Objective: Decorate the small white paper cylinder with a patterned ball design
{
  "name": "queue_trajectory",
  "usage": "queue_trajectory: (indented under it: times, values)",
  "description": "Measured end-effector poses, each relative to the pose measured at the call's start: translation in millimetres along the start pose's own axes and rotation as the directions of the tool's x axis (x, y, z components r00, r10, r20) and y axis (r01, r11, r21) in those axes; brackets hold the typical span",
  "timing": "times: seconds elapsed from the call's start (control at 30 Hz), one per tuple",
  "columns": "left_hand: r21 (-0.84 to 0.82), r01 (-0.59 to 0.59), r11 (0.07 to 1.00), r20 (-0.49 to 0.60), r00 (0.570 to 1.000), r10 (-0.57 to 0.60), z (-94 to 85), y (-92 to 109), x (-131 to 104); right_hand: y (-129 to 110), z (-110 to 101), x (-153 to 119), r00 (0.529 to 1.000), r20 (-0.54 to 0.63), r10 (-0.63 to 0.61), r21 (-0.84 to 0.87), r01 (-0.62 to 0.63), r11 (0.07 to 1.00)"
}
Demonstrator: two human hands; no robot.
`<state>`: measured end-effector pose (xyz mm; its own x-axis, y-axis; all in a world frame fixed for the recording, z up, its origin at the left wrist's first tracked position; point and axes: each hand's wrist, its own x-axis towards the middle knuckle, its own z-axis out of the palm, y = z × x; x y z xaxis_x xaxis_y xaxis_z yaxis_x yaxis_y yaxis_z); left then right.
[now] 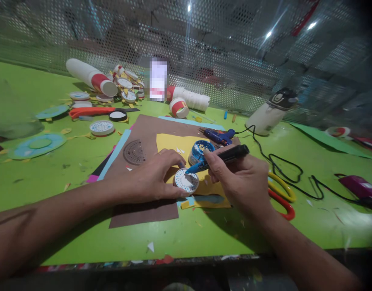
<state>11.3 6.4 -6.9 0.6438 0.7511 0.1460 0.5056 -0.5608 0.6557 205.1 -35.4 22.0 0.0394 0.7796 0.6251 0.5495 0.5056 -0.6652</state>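
My left hand (157, 174) grips a small round white disc (186, 182), with thumb and fingers around its edge. The disc looks like a cut-off paper cup bottom, its face dotted with blue. My right hand (240, 173) is closed around a marker (216, 157) with a blue front and a black rear. Its tip is at the disc's upper edge; whether it touches cannot be told. Just beyond stands a small open tub (201, 150), stained blue. Beneath the hands lie yellow paper (170, 141) and a brown sheet (152, 125).
A clear protractor (135, 152) lies left on the brown sheet. Behind the tub is a blue glue gun (218, 135); its black cord (258, 145) runs right. Scissors (281, 190) lie by my right wrist. An orange cutter (91, 112) and paper cups (91, 76) lie back left.
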Motion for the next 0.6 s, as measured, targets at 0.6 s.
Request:
queue_trajectory:
  times: [0.6]
  values:
    - [0.01, -0.019, 1.0, -0.008, 1.0, 0.019, -1.0, 0.9, -1.9, -1.3, 1.9, -0.4, 0.999, 0.02, -0.043, -0.002, 0.043, 0.999]
